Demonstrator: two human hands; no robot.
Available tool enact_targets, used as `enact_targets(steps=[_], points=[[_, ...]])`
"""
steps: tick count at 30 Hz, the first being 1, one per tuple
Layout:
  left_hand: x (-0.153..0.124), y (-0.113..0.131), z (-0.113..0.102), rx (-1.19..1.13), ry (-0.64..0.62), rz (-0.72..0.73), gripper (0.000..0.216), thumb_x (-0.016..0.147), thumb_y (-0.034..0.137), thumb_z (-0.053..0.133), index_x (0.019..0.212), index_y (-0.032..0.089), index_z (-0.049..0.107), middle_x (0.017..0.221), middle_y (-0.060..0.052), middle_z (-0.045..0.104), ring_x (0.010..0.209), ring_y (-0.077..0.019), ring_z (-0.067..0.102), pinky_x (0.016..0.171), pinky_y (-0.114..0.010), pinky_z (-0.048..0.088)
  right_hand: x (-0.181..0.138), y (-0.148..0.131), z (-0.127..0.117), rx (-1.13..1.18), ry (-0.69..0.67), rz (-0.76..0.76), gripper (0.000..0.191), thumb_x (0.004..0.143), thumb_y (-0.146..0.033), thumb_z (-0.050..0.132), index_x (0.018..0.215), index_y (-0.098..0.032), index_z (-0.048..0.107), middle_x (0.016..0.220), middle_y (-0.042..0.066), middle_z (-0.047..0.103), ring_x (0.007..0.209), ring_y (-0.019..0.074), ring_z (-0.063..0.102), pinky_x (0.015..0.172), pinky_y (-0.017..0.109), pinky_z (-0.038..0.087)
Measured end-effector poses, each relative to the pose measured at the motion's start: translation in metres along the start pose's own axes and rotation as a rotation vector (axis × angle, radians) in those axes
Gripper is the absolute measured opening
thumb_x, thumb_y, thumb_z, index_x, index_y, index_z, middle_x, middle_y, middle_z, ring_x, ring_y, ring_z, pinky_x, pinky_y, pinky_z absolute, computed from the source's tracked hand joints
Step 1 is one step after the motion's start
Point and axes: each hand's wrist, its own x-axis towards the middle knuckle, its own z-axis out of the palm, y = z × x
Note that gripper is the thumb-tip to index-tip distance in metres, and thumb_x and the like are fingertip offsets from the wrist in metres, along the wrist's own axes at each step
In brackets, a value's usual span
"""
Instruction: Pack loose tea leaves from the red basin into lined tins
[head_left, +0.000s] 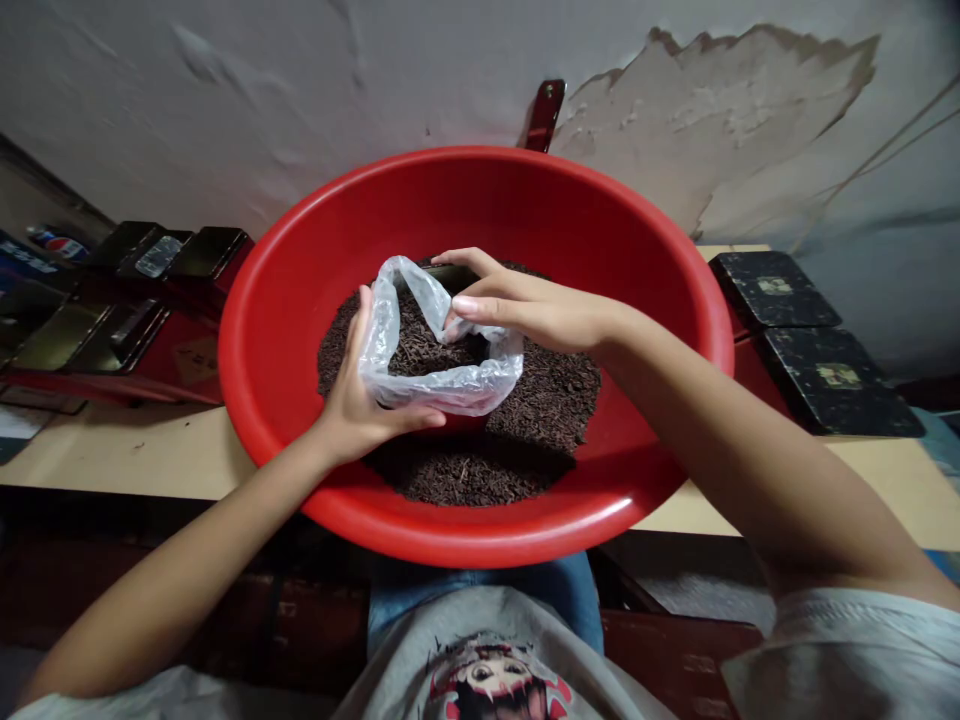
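Observation:
A big red basin [660, 290] rests in front of me, its bottom covered with dark brown shreds [551, 395]. A small clear plastic bag [442, 380] lies open on the heap with some of the shreds inside. My left hand [356, 395] cups the bag's near left side, thumb under its front edge. My right hand [517, 305] reaches in from the right and pinches the bag's far rim, fingers pressed together.
The basin sits on a pale wooden table [127, 455] against a peeling wall. Dark flat tins [814, 335] lie to the right, more metal tins [150, 255] on red trays to the left. A red bracket [545, 110] sticks up behind the basin.

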Motion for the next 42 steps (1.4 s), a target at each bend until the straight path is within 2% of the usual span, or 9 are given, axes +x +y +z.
enact_targets(steps=[5,7,11,16,24,28,32,36,42], points=[[0.002,0.014,-0.009,0.184,-0.149,0.040,0.095,0.060,0.060,0.071,0.138,0.027,0.027,0.147,-0.014,0.028,0.140,-0.0322,0.019,0.113,-0.053,0.024,-0.008,0.000,-0.017,0.064,-0.055,0.045,0.064,0.023,-0.032,0.089,0.084,-0.020,0.072,0.133,0.003,0.044,0.133,0.0320,0.030,0.110,0.042,0.027],[0.008,0.021,-0.011,0.204,-0.173,0.060,0.078,0.066,0.056,0.068,0.132,0.027,0.038,0.148,-0.013,0.028,0.139,-0.0327,0.022,0.110,-0.054,0.027,-0.010,0.003,-0.019,0.053,-0.060,0.033,0.074,0.016,-0.027,0.089,0.088,-0.022,0.072,0.135,0.003,0.043,0.134,0.0326,0.028,0.111,0.044,0.025],[0.022,0.031,-0.015,0.294,-0.186,0.045,0.031,0.080,0.049,0.054,0.098,0.026,0.062,0.140,-0.005,0.043,0.136,-0.0317,0.028,0.109,-0.058,0.022,-0.011,0.002,-0.013,0.009,-0.083,-0.006,0.046,0.040,-0.032,0.087,0.082,-0.022,0.072,0.139,0.001,0.037,0.137,0.0281,0.025,0.110,0.041,0.028],[0.039,0.041,-0.019,0.223,-0.165,-0.010,0.030,0.086,0.037,0.045,0.077,0.019,0.067,0.096,-0.004,0.067,0.095,-0.0208,0.061,0.097,-0.043,0.042,-0.003,-0.001,0.003,-0.002,0.110,-0.002,0.021,0.061,-0.033,0.077,0.062,-0.016,0.065,0.124,0.006,0.050,0.121,0.0246,0.045,0.101,0.039,0.037],[0.031,0.036,-0.023,0.321,0.064,-0.047,0.037,0.071,0.052,0.065,0.093,0.022,0.064,0.099,-0.004,0.059,0.095,-0.0210,0.055,0.087,-0.036,0.045,0.010,0.003,0.013,-0.244,0.485,0.080,0.030,0.052,-0.022,0.081,0.072,-0.017,0.059,0.075,0.002,0.055,0.086,0.0200,0.053,0.080,0.036,0.043],[0.026,0.038,-0.040,0.314,-0.155,-0.041,0.029,0.074,0.049,0.062,0.076,0.020,0.064,0.074,0.000,0.060,0.070,-0.0154,0.055,0.070,-0.030,0.046,0.015,-0.005,0.015,-0.282,0.436,0.108,0.025,0.055,-0.025,0.079,0.061,-0.016,0.057,0.067,0.003,0.053,0.081,0.0210,0.053,0.077,0.037,0.042],[0.026,0.051,-0.043,0.446,-0.181,0.055,0.022,0.079,0.036,0.058,0.065,0.019,0.063,0.063,0.001,0.061,0.063,-0.0139,0.056,0.070,-0.030,0.045,0.020,-0.002,0.019,-0.183,0.365,0.069,0.019,0.062,-0.025,0.075,0.058,-0.015,0.059,0.076,0.006,0.057,0.091,0.0222,0.053,0.084,0.038,0.042],[0.021,0.056,-0.033,0.299,-0.096,0.048,0.013,0.075,0.029,0.062,0.084,0.021,0.067,0.079,0.000,0.068,0.074,-0.0153,0.062,0.072,-0.029,0.049,0.021,0.011,0.019,0.058,0.287,-0.022,0.022,0.066,-0.034,0.073,0.060,-0.016,0.061,0.095,0.005,0.058,0.108,0.0216,0.050,0.096,0.039,0.037],[0.018,0.043,-0.035,0.177,-0.075,0.050,0.040,0.076,0.025,0.058,0.116,0.022,0.057,0.112,-0.005,0.063,0.105,-0.0199,0.058,0.096,-0.037,0.045,0.017,0.015,0.009,0.273,0.061,-0.128,0.040,0.048,-0.031,0.083,0.083,-0.021,0.069,0.120,0.003,0.051,0.123,0.0216,0.040,0.105,0.042,0.030]])
